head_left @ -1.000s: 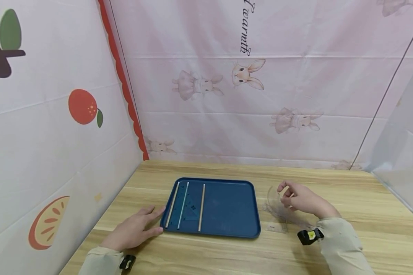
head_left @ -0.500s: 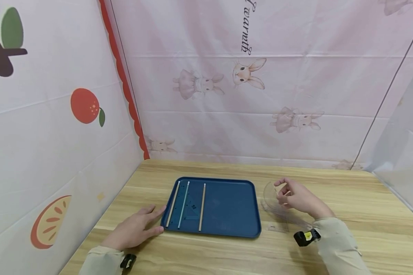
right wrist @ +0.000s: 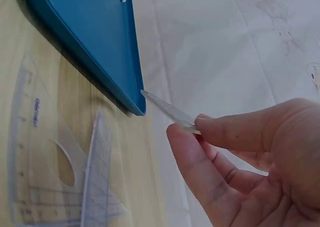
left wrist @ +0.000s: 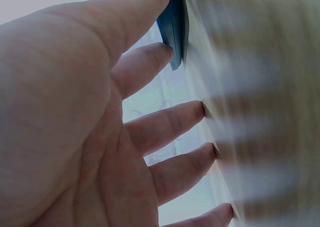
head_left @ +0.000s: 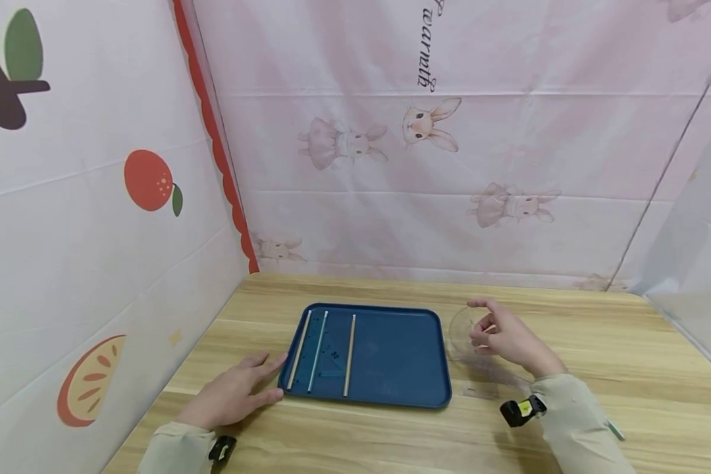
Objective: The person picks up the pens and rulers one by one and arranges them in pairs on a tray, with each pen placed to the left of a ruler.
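Observation:
My right hand (head_left: 512, 339) pinches a clear protractor (head_left: 460, 329) between thumb and finger, just right of the blue tray (head_left: 399, 355). In the right wrist view the protractor (right wrist: 167, 108) appears edge-on, its tip overlapping the tray's corner. My left hand (head_left: 231, 392) rests by the tray's left end, thumb and index finger at the rim, the other fingertips on the table. On the tray lie a tan pencil (head_left: 299, 349), a green pencil (head_left: 318, 352) and a brown pencil (head_left: 349, 355), spaced apart. A transparent set square (head_left: 332, 368) shows between the pencils.
Below the right hand, a clear set square (right wrist: 42, 152) lies on the wooden table (head_left: 355, 434), with a clear scaled strip (right wrist: 97, 172) beside it. A green stick (head_left: 616, 430) pokes out past the right sleeve. Printed cloth walls (head_left: 361, 230) border the table.
The right hand has moved left toward the tray with the protractor. The green stick has come into view beside the right sleeve. The left hand stays at the tray.

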The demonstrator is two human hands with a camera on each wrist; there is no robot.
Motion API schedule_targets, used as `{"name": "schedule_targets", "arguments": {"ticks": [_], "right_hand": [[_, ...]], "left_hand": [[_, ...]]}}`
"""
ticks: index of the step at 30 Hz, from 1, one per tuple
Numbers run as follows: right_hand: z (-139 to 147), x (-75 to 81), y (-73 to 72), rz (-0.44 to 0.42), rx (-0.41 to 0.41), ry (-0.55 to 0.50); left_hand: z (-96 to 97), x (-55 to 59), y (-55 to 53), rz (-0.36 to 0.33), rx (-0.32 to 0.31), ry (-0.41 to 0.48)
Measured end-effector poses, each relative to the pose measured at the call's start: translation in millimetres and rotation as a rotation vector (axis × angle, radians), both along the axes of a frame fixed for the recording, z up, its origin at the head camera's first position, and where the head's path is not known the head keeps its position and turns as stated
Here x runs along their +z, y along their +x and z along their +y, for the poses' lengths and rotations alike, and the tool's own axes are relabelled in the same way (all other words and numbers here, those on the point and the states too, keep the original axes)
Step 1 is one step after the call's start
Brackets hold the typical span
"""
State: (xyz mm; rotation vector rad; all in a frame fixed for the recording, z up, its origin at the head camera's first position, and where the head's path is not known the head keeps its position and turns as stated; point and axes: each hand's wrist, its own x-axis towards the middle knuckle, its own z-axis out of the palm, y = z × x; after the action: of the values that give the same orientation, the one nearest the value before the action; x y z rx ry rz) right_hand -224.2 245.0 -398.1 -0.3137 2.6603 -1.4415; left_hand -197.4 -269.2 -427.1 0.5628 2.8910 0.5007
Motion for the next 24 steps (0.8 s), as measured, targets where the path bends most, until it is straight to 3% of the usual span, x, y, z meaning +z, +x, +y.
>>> {"name": "schedule_targets", "arguments": {"ticks": [10, 24], "right_hand": [[-11.5, -5.6, -4.6, -0.014, -0.01, 0.023], [-25.5, -7.6, -6.2, -0.04, 0.0, -0.046]], "left_hand": [[0.2, 1.2, -0.3, -0.001, -0.009, 0.005], [1.0, 2.5, 0.7, 0.008, -0.009, -0.007]]}}
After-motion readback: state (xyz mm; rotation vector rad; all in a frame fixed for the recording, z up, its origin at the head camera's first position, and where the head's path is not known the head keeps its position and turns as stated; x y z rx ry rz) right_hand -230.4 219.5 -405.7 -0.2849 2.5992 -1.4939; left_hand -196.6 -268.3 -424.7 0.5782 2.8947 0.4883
